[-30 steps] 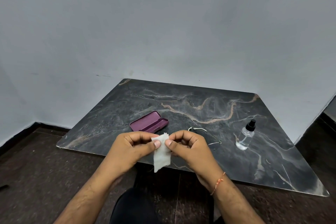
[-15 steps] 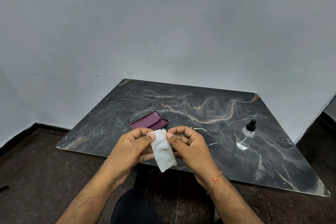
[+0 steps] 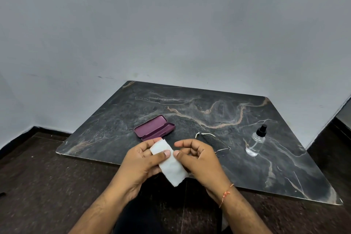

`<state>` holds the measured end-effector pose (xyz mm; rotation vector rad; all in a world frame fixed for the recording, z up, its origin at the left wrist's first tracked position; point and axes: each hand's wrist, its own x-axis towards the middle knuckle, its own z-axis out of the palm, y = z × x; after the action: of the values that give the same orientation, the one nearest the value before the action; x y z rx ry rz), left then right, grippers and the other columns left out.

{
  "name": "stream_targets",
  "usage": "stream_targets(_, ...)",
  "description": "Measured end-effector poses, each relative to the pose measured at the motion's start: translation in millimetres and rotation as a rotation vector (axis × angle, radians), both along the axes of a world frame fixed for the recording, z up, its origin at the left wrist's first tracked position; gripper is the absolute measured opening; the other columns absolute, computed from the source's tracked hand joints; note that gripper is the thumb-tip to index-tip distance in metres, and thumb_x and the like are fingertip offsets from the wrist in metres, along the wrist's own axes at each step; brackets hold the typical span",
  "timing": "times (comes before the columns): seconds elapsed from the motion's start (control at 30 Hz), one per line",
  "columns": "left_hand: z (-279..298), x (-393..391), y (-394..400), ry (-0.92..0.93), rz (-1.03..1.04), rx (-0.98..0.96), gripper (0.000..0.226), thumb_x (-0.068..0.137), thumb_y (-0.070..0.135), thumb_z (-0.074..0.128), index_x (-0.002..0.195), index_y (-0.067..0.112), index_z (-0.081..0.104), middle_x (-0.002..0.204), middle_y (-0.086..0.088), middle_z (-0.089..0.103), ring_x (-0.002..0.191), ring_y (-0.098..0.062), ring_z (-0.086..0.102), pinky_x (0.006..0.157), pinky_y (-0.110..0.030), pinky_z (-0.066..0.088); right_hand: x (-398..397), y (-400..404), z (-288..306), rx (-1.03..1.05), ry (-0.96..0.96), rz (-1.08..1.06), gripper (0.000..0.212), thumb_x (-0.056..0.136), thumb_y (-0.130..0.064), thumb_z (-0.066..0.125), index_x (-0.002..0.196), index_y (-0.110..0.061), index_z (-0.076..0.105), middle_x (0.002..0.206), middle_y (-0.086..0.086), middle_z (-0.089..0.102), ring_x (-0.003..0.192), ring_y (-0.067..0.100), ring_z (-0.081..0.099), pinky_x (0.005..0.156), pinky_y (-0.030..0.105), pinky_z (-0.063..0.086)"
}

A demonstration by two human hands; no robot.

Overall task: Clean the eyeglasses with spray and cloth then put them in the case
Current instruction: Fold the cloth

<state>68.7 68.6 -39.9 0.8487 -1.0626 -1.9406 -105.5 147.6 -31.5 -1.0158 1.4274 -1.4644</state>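
My left hand (image 3: 140, 159) grips a folded white cloth (image 3: 171, 167) with its thumb pressed across the top. The thumb of my right hand (image 3: 201, 159) meets the cloth's right edge, its fingers are curled behind, and its index finger is lifted clear. Both hands hover over the near edge of the table. The thin-framed eyeglasses (image 3: 221, 151) lie on the table just behind my right hand, partly hidden by it. An open maroon case (image 3: 153, 127) sits behind my left hand. A clear spray bottle (image 3: 255, 143) with a black top stands to the right.
The dark marble-patterned table (image 3: 209, 104) stands in a corner against a grey wall. Dark floor runs along its left and near sides. My dark-clothed lap lies below my hands.
The cloth has turned from hanging down to lying slanted across my left fingers. My right index finger has lifted off it, and both hands have shifted slightly right.
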Motion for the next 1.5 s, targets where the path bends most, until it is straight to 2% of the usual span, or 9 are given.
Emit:
stream_targets(0.13,-2,-2,-2,-0.035,0.020,-0.067,0.071,0.063,0.020,0.096,0.129,0.006,0.072,0.114,-0.022,0.083,0.097,-0.031,0.084,0.069,-0.030,0.067,3,5,1,0.032,-0.047,0.048,0.037,0.080,-0.027,0.093,0.112,-0.017,0.077,0.094,0.005,0.081,0.080,0.015,0.075,0.074,0.031,0.062)
stream_targets(0.2,-3,-2,-3,-0.046,0.028,-0.084,0.070,0.063,0.021,0.097,0.128,0.008,0.073,0.113,-0.023,0.083,0.097,-0.033,0.084,0.070,-0.031,0.067,4,6,-1,0.071,-0.022,0.111,0.041,0.079,-0.019,0.096,0.114,-0.012,0.076,0.098,0.010,0.083,0.085,0.021,0.077,0.081,0.039,0.065)
stream_targets(0.43,-4,4,-14,-0.066,0.098,-0.116,0.058,0.062,0.026,0.096,0.116,0.013,0.082,0.100,-0.020,0.083,0.084,-0.025,0.083,0.065,-0.032,0.067,0,4,-6,0.182,-0.093,0.141,0.011,0.084,-0.007,0.089,0.092,-0.007,0.082,0.085,0.014,0.081,0.069,0.016,0.075,0.059,0.025,0.058)
stream_targets(0.6,-9,9,-28,-0.140,0.172,-0.168,0.043,0.061,0.038,0.096,0.100,0.023,0.089,0.094,-0.009,0.085,0.078,-0.011,0.079,0.063,-0.020,0.063,-13,-2,-1,0.235,-0.107,0.081,0.014,0.082,-0.008,0.090,0.092,-0.005,0.081,0.078,0.010,0.078,0.060,0.014,0.070,0.051,0.022,0.058)
stream_targets(0.8,-14,10,-48,-0.196,0.293,-0.250,0.029,0.069,0.038,0.094,0.092,0.021,0.090,0.085,-0.007,0.084,0.075,-0.007,0.076,0.061,-0.021,0.063,-30,-20,11,0.192,-0.107,-0.002,0.010,0.087,-0.001,0.085,0.094,-0.001,0.079,0.073,0.011,0.076,0.060,0.017,0.071,0.050,0.021,0.058)
stream_targets(0.97,-12,11,-74,-0.310,0.343,-0.368,0.011,0.081,0.025,0.094,0.085,0.016,0.089,0.075,-0.017,0.081,0.058,-0.010,0.068,0.057,-0.020,0.059,-44,-56,24,0.178,-0.049,-0.033,0.011,0.088,-0.002,0.084,0.098,0.000,0.079,0.076,0.009,0.079,0.062,0.016,0.073,0.053,0.021,0.060)
stream_targets(1.1,-9,12,-104,-0.440,0.345,-0.451,0.016,0.083,0.022,0.095,0.082,0.010,0.084,0.061,-0.014,0.076,0.044,-0.008,0.061,0.050,-0.016,0.054,-55,-99,32,0.190,0.016,-0.042,0.015,0.091,-0.004,0.083,0.104,0.002,0.077,0.079,0.009,0.079,0.060,0.014,0.072,0.054,0.022,0.061)
stream_targets(1.37,-20,12,-151,-0.740,0.202,-0.486,0.019,0.084,0.033,0.095,0.080,0.018,0.084,0.063,-0.004,0.079,0.053,-0.013,0.072,0.061,-0.028,0.064,-68,-181,25,0.320,0.244,-0.005,0.017,0.091,-0.004,0.082,0.106,0.003,0.077,0.083,0.016,0.077,0.054,0.013,0.068,0.052,0.025,0.061)
stream_targets(1.5,-29,11,-160,-0.898,0.123,-0.500,0.021,0.086,0.036,0.093,0.078,0.020,0.082,0.060,0.000,0.078,0.051,-0.009,0.073,0.057,-0.019,0.060,-71,-201,11,0.399,0.417,0.056,0.007,0.092,-0.006,0.082,0.097,-0.002,0.078,0.076,0.009,0.076,0.053,0.011,0.067,0.049,0.025,0.058)
